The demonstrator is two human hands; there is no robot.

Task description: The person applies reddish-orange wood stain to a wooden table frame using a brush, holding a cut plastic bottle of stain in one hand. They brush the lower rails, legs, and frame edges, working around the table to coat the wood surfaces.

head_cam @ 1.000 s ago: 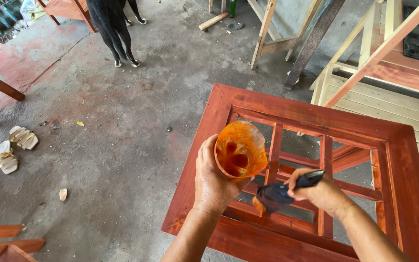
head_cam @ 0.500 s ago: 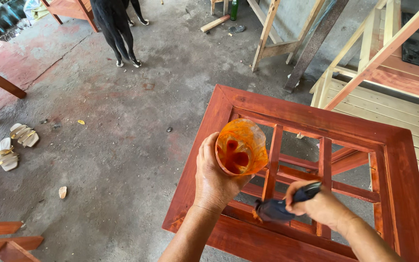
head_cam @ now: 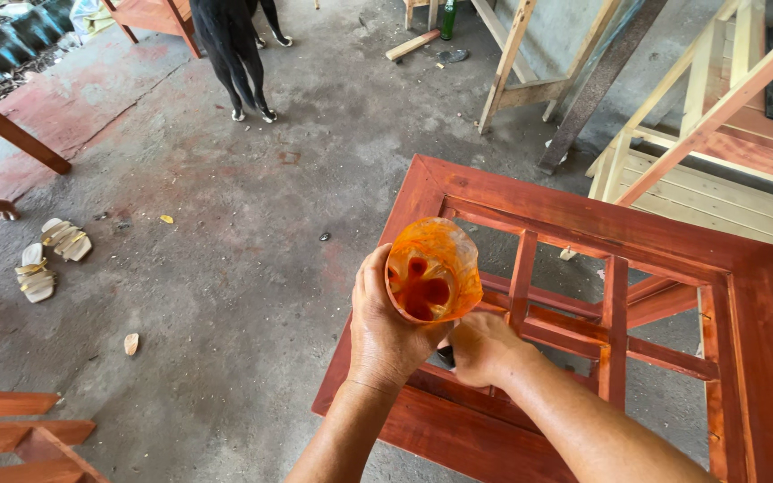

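Left hand [head_cam: 393, 329] around stained cup [head_cam: 433, 269]

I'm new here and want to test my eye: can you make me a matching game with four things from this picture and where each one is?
Things:
1. cup
2. sandals
3. frame
4. bottle

Places:
A. lying flat on the floor under both hands
B. standing at the top edge, far from the hands
C. held up in the left hand
D. on the concrete at the far left

Pairs: 1-C, 2-D, 3-A, 4-B
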